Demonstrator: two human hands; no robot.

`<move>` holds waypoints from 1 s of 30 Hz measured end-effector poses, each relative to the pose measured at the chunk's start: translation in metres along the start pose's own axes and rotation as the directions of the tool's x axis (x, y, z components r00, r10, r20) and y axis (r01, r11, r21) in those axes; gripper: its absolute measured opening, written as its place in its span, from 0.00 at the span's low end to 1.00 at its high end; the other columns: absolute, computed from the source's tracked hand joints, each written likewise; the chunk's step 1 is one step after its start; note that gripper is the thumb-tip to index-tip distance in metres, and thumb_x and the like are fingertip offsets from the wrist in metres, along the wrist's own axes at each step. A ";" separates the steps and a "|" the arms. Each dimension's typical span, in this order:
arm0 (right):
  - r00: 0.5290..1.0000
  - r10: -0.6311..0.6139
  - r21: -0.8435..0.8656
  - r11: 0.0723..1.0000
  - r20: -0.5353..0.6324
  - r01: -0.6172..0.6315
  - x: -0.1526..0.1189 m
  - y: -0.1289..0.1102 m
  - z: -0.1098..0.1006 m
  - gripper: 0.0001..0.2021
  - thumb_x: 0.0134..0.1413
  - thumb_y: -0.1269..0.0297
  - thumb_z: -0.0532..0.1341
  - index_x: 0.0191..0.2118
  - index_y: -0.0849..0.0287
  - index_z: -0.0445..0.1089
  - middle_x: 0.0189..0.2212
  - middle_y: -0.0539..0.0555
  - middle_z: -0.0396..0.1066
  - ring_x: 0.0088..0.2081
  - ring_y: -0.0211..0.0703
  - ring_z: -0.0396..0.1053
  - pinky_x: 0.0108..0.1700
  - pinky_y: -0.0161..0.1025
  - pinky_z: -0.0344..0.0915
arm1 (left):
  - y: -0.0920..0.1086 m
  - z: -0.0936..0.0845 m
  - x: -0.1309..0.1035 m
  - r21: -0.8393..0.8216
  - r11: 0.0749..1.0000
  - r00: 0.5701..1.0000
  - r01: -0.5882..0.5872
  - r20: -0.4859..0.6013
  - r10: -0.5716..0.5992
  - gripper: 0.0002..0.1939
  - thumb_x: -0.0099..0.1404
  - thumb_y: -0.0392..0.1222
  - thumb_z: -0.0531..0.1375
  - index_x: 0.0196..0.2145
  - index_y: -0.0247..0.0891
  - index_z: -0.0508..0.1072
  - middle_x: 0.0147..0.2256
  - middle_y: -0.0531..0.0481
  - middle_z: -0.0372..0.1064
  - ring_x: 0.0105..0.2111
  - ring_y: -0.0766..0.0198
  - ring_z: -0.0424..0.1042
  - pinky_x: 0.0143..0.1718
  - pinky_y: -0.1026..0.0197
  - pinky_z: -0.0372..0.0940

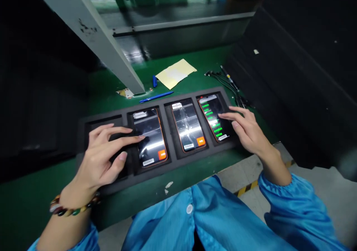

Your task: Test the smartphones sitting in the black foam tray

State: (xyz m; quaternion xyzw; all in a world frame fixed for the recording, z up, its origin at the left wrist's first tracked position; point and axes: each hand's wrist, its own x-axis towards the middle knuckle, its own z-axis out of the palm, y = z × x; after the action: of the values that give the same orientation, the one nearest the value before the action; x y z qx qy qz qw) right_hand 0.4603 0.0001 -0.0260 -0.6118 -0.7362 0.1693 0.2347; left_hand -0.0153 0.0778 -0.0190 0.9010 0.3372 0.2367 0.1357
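Three smartphones lie face up in the slots of a dark foam tray (172,163). My left hand (104,156) is open over the leftmost slot, its index fingertip at the left phone (152,139), which has an orange square low on its screen. The middle phone (189,126) shows a similar orange square, with neither hand on it. My right hand (247,130) is open, index finger reaching over the right phone (213,117), whose dark screen carries green lines of text. Whether the fingertips press the glass I cannot tell.
Behind the tray lie a blue pen (156,97), a blue cap (154,81), yellow paper (178,72) and black cables (223,80) beside another pen (229,76). A grey metal post (111,50) rises at back left. Dark panels (304,68) stand on both sides.
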 end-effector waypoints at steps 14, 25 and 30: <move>0.989 -0.080 0.031 0.996 -0.122 0.084 -0.003 0.002 0.003 0.20 0.79 0.58 0.51 0.64 0.48 0.76 0.61 0.55 0.79 0.72 0.59 0.64 0.72 0.64 0.60 | 0.004 0.000 0.004 0.018 0.997 0.995 0.080 -0.053 -0.079 0.21 0.72 0.44 0.55 0.55 0.53 0.82 0.51 0.44 0.80 0.54 0.44 0.78 0.68 0.33 0.57; 0.979 0.022 0.015 1.000 -0.201 -0.020 -0.003 0.000 0.003 0.21 0.79 0.56 0.50 0.66 0.50 0.74 0.64 0.59 0.74 0.71 0.60 0.64 0.71 0.64 0.61 | 0.011 0.004 0.020 0.029 0.966 0.964 0.255 -0.079 -0.252 0.18 0.78 0.48 0.53 0.57 0.46 0.78 0.58 0.43 0.78 0.60 0.44 0.73 0.68 0.34 0.59; 0.969 0.103 -0.088 0.988 -0.223 -0.126 0.022 -0.008 0.011 0.23 0.77 0.55 0.51 0.68 0.54 0.70 0.63 0.64 0.74 0.71 0.65 0.63 0.70 0.68 0.60 | 0.013 0.019 0.058 0.144 0.912 0.922 0.383 -0.009 -0.386 0.32 0.73 0.60 0.60 0.68 0.43 0.69 0.73 0.35 0.59 0.74 0.37 0.56 0.74 0.32 0.55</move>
State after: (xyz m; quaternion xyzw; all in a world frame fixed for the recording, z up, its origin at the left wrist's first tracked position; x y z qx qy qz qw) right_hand 0.4443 0.0201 -0.0279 -0.6793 -0.6771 0.0770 0.2725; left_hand 0.0396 0.1053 -0.0101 0.8267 0.5227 0.1717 0.1178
